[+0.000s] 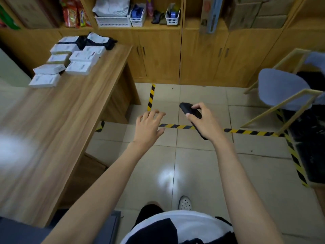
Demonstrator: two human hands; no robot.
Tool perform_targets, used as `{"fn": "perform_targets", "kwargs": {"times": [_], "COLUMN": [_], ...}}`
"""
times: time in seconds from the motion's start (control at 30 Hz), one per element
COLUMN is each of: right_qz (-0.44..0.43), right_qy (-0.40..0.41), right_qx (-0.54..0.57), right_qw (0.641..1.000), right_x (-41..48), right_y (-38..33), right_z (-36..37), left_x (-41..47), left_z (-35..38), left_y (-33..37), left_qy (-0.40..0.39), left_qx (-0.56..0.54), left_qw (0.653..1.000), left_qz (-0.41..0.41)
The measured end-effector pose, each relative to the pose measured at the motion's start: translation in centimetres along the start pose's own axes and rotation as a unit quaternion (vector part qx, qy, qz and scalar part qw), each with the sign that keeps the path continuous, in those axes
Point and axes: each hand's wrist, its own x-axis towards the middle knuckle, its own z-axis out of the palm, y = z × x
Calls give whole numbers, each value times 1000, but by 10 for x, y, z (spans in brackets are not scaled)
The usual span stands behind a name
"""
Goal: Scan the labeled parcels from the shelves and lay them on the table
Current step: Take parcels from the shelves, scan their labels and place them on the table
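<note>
Right hand [204,123] grips black handheld scanner [190,112]; left hand [149,126] empty, fingers spread. White labeled parcels [70,59] lie on wooden table [58,120].

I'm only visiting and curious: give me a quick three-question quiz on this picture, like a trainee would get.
1. True or false: the left hand holds a parcel.
2. Which hand grips the black scanner? A) left B) right C) neither
3. Fill in: the white parcels lie on the wooden ____.
Key: 1 false, it is empty with its fingers spread. 2 B, the right hand. 3 table.
</note>
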Motion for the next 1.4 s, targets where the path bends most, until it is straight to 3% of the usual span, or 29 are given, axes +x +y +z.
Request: {"fn": "perform_targets", "kwargs": {"times": [0.3, 0.67, 0.93, 1.1, 1.4], "right_qz": [-17, -71, -55, -77, -170], "right_qy": [-48, -101, -155, -233, -360], "right_qx": [7, -11, -32, -43, -62], "right_qw": [999, 992, 986, 969, 915], "right_x": [155, 389, 506, 599, 734], "right_y": [-35, -182, -213, -242, -339], "right_z": [26, 122, 181, 221, 287], "left_x": [126, 305, 374, 409, 434], "left_z": [21, 4, 31, 51, 59], "left_y": [-81, -294, -392, -446, -523], "left_qy": [-19, -1, -67, -93, -113], "left_qx": [-6, -17, -25, -29, -4], "left_qw": [998, 989, 978, 959, 893], "left_qz": [-62, -145, -197, -268, -437]}}
